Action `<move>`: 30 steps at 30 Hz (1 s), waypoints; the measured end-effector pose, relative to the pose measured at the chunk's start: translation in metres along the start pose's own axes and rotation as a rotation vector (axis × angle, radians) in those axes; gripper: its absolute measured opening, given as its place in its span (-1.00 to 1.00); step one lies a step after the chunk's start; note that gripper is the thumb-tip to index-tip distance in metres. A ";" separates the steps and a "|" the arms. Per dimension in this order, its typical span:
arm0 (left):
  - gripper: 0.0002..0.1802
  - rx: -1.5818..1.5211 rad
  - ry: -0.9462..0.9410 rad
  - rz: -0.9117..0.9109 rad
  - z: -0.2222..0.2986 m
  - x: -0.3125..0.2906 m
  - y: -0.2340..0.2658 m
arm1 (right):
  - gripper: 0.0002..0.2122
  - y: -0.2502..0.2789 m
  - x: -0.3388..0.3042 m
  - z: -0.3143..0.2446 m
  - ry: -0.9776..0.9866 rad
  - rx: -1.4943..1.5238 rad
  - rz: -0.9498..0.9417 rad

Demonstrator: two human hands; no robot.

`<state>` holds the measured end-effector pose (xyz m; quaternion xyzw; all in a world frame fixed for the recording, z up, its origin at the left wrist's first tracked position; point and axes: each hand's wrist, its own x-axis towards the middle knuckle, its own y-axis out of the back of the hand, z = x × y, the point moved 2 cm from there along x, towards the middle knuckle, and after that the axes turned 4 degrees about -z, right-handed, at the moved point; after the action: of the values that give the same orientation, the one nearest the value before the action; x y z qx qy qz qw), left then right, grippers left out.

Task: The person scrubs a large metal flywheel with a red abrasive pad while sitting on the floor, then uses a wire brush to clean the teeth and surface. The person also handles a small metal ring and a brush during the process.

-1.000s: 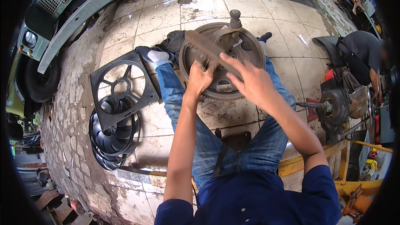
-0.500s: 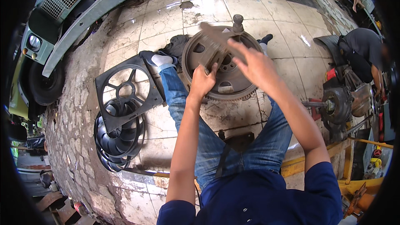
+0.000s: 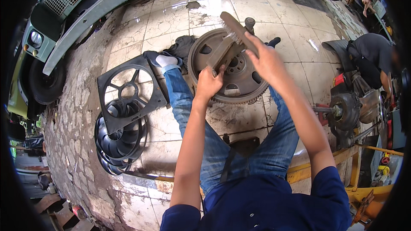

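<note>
My left hand [image 3: 209, 84] is closed around the near end of a flat, rusty metal bar [image 3: 221, 53]. The bar slants up and away above a large toothed flywheel [image 3: 246, 87], which lies between my feet. In my right hand [image 3: 266, 63] is a wire brush [image 3: 234, 23] with a brown wooden back, gripped by its handle end. Its bristles face down and left, close to the bar's far end; whether they touch it I cannot tell. A knobbed metal part [image 3: 249, 22] stands at the flywheel's far edge, partly behind the brush.
A black fan shroud [image 3: 108, 86] and fan [image 3: 115, 142] lie on the tiles to my left. Dark cloth [image 3: 183, 45] lies by my left foot. At right, a co-worker [image 3: 373, 55] bends near mechanical parts [image 3: 346, 110]. A green vehicle [image 3: 40, 30] stands at far left.
The brush, blurred over the bar before, has moved up and right with my right hand and now shows sharply. My left hand and the bar have barely shifted.
</note>
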<state>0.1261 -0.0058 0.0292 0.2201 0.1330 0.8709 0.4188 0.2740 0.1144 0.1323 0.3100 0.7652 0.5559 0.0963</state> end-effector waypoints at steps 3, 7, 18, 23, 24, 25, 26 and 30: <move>-0.69 -0.054 0.005 -0.016 -0.003 -0.002 0.003 | -0.49 -0.015 -0.025 -0.020 0.204 0.046 0.022; -0.72 -0.008 -0.058 0.003 -0.001 -0.005 0.002 | -0.50 -0.013 -0.028 -0.021 0.232 -0.022 -0.033; -0.65 -0.120 0.078 -0.012 -0.012 0.000 0.006 | -0.49 -0.019 -0.029 -0.035 0.157 0.012 -0.094; -0.62 -0.071 0.102 0.012 -0.007 0.006 0.005 | -0.49 -0.017 0.002 -0.001 0.026 0.021 0.068; -0.62 -0.074 0.064 0.028 -0.009 0.003 0.003 | -0.49 -0.019 -0.006 -0.011 0.097 0.030 0.045; -0.62 -0.076 0.027 0.045 -0.012 0.000 0.002 | -0.49 -0.021 -0.016 -0.025 0.169 0.040 0.022; -0.63 -0.075 0.011 0.035 -0.012 -0.002 0.002 | -0.48 -0.019 -0.028 -0.037 0.215 -0.005 -0.051; -0.65 -0.009 0.082 -0.030 -0.005 0.000 0.002 | -0.48 -0.011 -0.017 -0.012 0.219 -0.025 0.065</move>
<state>0.1222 -0.0077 0.0261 0.1802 0.1497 0.8734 0.4270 0.2771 0.0930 0.1238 0.2710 0.7537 0.5988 -0.0019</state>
